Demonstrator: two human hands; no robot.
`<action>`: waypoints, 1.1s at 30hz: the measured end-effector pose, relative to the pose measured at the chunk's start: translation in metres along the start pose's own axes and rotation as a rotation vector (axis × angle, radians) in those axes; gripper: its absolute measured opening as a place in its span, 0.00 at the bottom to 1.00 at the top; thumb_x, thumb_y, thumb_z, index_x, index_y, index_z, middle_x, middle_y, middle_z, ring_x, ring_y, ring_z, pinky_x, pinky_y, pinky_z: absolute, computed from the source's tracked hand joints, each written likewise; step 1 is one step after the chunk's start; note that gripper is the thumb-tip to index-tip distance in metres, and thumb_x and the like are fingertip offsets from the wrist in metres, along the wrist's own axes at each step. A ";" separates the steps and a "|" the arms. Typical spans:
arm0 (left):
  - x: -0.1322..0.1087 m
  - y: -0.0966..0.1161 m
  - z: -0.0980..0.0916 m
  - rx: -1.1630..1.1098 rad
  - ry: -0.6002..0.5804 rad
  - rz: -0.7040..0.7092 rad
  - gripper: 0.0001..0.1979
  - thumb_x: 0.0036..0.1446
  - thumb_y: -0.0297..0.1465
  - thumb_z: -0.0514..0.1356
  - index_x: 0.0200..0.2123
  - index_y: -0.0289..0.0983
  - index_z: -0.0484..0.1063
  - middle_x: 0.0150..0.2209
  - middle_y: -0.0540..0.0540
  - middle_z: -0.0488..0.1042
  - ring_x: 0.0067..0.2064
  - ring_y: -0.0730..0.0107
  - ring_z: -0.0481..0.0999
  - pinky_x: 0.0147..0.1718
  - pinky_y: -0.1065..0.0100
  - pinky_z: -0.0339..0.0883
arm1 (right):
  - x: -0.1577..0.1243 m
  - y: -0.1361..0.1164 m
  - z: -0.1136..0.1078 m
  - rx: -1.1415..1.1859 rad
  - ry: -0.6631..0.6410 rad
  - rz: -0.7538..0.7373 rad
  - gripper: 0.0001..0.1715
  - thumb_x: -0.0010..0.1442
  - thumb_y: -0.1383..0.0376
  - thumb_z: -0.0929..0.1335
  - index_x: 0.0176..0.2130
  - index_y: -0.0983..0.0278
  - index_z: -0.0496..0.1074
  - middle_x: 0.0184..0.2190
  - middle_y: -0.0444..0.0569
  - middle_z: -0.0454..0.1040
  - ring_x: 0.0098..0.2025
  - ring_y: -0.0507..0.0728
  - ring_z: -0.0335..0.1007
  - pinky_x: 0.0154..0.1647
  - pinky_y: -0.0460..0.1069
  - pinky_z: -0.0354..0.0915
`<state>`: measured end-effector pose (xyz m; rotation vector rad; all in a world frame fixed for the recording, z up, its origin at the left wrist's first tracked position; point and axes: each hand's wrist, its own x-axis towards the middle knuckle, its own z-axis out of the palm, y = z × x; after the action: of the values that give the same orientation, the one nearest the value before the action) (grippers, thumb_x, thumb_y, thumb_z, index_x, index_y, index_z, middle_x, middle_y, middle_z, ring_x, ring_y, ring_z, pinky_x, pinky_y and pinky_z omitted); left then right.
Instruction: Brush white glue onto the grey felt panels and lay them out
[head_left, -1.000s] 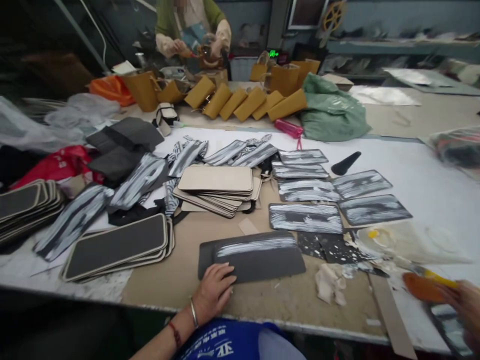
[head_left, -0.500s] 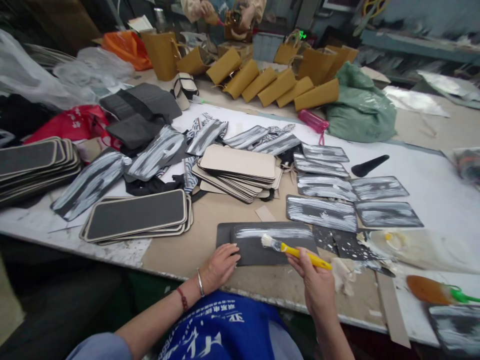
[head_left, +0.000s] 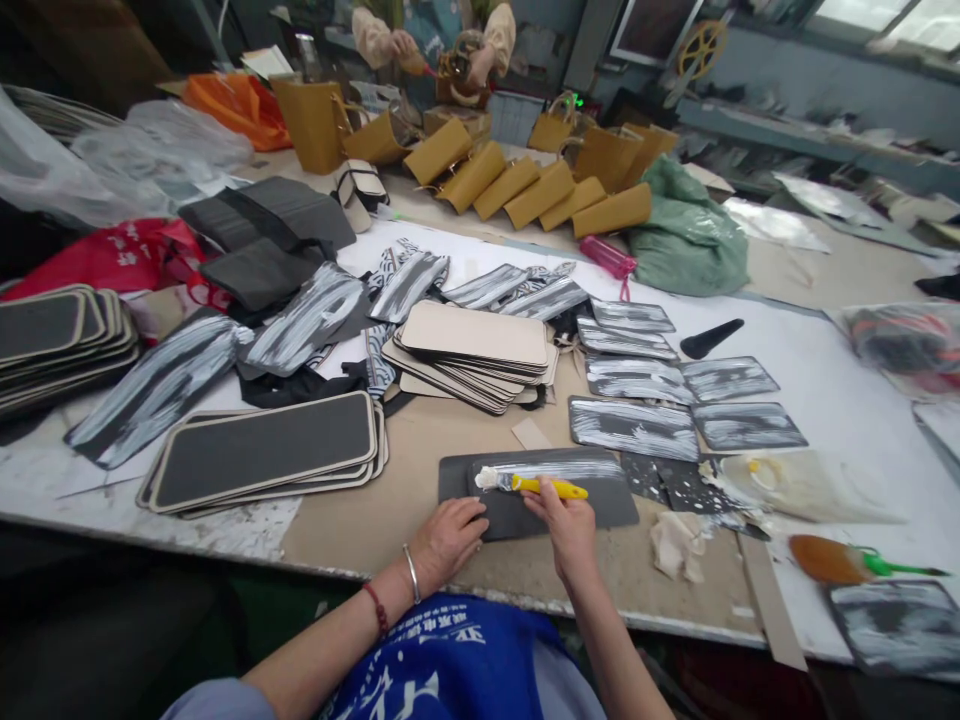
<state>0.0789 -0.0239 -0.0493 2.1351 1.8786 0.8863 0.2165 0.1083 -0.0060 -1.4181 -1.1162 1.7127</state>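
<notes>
A dark grey rectangular panel [head_left: 611, 500] lies on the table before me, with white streaks of glue or paint along its upper part. It rests on a second dark sheet that shows at its left side. My left hand [head_left: 448, 543] lies flat over the lower left edge, fingers stretched out. Gripped in my right hand [head_left: 566, 530] is a paintbrush [head_left: 529, 484] with a yellow handle. Its white-coated bristles are at the panel's upper left. Beyond the panel sits a stack of beige-faced panels [head_left: 476, 333].
Streaked panels [head_left: 634, 428] lie in rows to the right, near a bag of pale paste [head_left: 817, 485] and a brown bottle with a green tip [head_left: 829, 558]. Beige-edged panels [head_left: 262, 455] are stacked left. Mustard bags [head_left: 540, 195] line the back, where another person's hands [head_left: 480, 65] hold a bag.
My right hand has moved the brush left along the panel, to its upper left. My left hand stays on the left edge. The view has shifted slightly.
</notes>
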 end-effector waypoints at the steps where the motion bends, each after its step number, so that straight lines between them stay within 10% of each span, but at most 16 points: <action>1: 0.000 0.000 0.000 -0.001 0.005 0.001 0.11 0.54 0.24 0.53 0.41 0.35 0.69 0.43 0.39 0.72 0.47 0.60 0.70 0.42 0.57 0.70 | 0.003 -0.001 -0.004 0.003 0.025 -0.010 0.25 0.39 0.53 0.75 0.32 0.69 0.72 0.26 0.49 0.76 0.30 0.59 0.75 0.33 0.51 0.74; 15: 0.005 -0.002 -0.006 -0.043 0.006 0.009 0.11 0.56 0.26 0.52 0.42 0.38 0.70 0.42 0.41 0.73 0.46 0.63 0.72 0.43 0.60 0.71 | 0.043 -0.039 -0.152 0.008 0.545 -0.193 0.25 0.38 0.52 0.74 0.28 0.71 0.71 0.20 0.48 0.75 0.27 0.57 0.74 0.34 0.50 0.73; 24: 0.027 -0.011 -0.015 -0.337 -0.048 -0.257 0.20 0.49 0.16 0.46 0.42 0.36 0.69 0.40 0.44 0.73 0.43 0.70 0.73 0.44 0.65 0.69 | -0.053 -0.023 -0.065 -0.127 0.149 0.014 0.27 0.42 0.50 0.73 0.35 0.68 0.73 0.30 0.51 0.76 0.32 0.60 0.75 0.38 0.54 0.73; 33: 0.024 -0.016 -0.006 -0.331 -0.030 -0.106 0.19 0.51 0.16 0.45 0.39 0.35 0.70 0.39 0.43 0.74 0.42 0.69 0.72 0.42 0.63 0.70 | -0.056 0.013 -0.031 -0.190 0.024 -0.029 0.22 0.47 0.50 0.70 0.32 0.66 0.74 0.33 0.50 0.75 0.33 0.59 0.74 0.38 0.55 0.72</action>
<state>0.0626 -0.0001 -0.0444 1.8266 1.6756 1.0511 0.2587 0.0603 0.0050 -1.5244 -1.3082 1.5996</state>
